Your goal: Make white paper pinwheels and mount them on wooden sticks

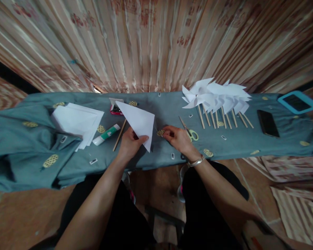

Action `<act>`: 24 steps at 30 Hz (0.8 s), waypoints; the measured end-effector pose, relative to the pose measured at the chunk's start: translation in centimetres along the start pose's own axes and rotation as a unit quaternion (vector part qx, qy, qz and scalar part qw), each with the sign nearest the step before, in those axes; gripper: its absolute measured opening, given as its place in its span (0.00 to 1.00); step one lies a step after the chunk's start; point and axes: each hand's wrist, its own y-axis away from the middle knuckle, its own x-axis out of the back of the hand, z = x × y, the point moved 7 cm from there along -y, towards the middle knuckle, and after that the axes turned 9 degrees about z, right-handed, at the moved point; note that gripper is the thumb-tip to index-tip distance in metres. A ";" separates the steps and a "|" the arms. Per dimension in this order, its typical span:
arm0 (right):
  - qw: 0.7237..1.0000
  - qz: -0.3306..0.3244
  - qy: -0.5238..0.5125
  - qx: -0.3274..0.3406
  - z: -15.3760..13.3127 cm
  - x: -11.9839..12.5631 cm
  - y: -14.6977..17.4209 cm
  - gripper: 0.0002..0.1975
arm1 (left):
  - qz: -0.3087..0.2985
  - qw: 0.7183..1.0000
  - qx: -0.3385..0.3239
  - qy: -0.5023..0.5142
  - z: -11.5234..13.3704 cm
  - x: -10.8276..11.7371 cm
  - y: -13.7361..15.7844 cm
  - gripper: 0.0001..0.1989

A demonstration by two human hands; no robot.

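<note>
A long, narrow table [169,104], backed by a striped beige-and-brown curtain [135,45], was draped in a grey-green cloth [28,146] printed with yellow pineapples. Above its middle, a plain white paper [142,119], straight-edged and sharply cornered, was gripped between the thumb and fingers of the left hand [130,143]. The right hand [178,137] was held just beside it, fingertips drawn together; whether anything was pinched there cannot be told. White pinwheels [219,95] were lined up to the right, loose sheets [74,121] stacked to the left.
</note>
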 end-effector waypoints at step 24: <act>0.955 0.071 0.247 -0.145 12.9 12.7 1.1 0.08 | -0.089 0.995 0.054 -0.002 -0.5 -2.3 1.6 0.21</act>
